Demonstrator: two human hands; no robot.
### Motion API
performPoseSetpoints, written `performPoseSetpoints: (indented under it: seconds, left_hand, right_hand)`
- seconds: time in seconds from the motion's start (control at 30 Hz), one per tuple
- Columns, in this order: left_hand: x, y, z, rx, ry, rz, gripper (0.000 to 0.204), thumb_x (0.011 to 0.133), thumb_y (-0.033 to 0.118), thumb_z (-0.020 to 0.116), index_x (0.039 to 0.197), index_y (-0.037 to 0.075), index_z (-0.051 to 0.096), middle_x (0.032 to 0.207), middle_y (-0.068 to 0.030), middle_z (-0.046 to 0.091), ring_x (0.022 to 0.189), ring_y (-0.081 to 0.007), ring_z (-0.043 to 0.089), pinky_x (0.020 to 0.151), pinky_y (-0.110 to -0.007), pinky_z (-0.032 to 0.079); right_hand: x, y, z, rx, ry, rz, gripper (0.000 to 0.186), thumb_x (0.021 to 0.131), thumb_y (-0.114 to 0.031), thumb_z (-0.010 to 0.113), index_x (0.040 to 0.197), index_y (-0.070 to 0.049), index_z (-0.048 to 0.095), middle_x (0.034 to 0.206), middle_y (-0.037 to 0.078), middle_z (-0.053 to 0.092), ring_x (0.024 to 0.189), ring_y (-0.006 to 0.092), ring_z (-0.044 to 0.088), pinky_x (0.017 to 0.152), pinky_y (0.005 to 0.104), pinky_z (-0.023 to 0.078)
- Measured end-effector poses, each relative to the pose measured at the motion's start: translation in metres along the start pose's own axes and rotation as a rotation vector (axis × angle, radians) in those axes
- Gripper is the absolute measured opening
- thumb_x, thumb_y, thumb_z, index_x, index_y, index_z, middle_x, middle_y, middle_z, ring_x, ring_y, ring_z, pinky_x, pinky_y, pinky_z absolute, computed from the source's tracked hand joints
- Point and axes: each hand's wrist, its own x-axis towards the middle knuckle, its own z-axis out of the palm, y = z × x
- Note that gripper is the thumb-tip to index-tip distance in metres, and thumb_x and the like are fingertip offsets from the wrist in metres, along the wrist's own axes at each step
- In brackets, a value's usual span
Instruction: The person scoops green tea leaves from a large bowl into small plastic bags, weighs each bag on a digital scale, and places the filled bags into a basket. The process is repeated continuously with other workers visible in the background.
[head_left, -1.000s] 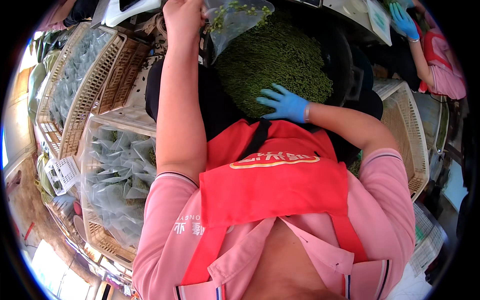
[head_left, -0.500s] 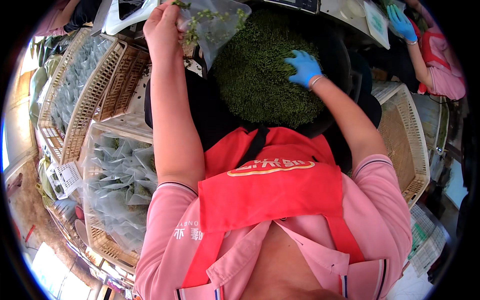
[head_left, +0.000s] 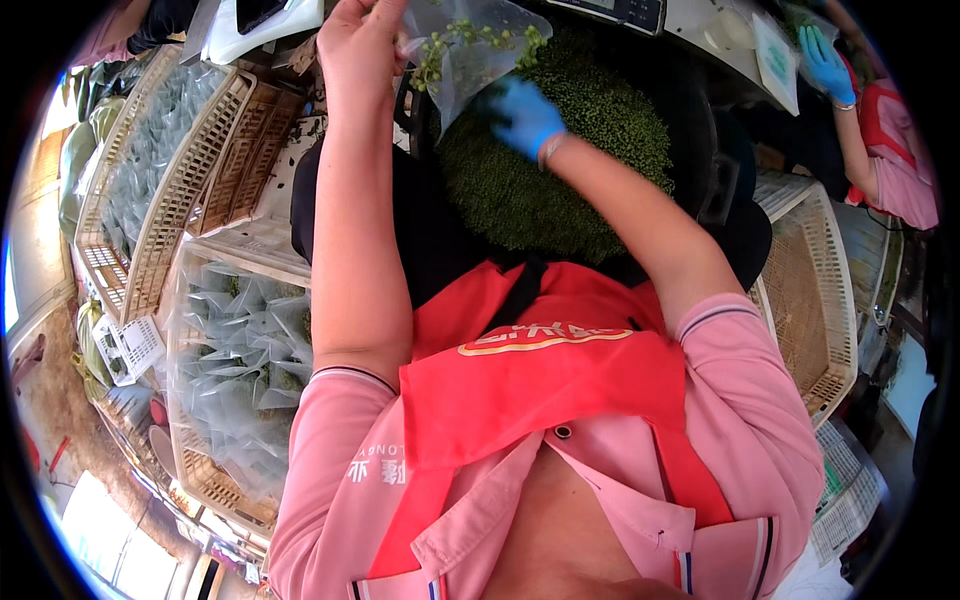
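Note:
My bare left hand (head_left: 362,45) is closed on the edge of a clear plastic bag (head_left: 462,75), held up over the far left side of a dark tub. Some sprigs of small green berries (head_left: 485,38), which look like green peppercorns, show in the bag. Below it, a large heap of the same berries (head_left: 560,195) fills the tub. My right hand (head_left: 527,118), in a blue glove, is over the far left part of the heap, close beside the bag. Its fingertips are blurred and partly hidden by the bag, so whether they hold berries does not show.
Crates of clear bags stand at my left, one farther (head_left: 165,180) and one nearer (head_left: 205,480). A woven-sided crate (head_left: 805,290) is at the right. Beyond the tub sits a scale (head_left: 625,12). A co-worker's blue-gloved hand (head_left: 826,65) is at the far right.
My right hand has moved left across the heap, from its right side to beside the bag. My left hand has shifted slightly right with the bag, partly because the whole view shifted.

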Motion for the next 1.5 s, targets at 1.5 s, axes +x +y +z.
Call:
performPoseSetpoints:
  seconds: [1.5]
  left_hand:
    - [-0.016,-0.027,0.028,-0.022,-0.24,-0.034,0.017,0.088,0.02,0.058,0.084,0.003,0.056,0.053,0.0025,0.048,0.039,-0.0059,0.041,0.035,-0.02,0.03]
  right_hand:
    - [-0.105,0.049,-0.045,1.005,0.134,0.355,0.02,0.077,-0.009,0.068,0.097,-0.006,0.065,0.096,0.004,0.064,0.089,0.0126,0.059,0.076,0.027,0.048]
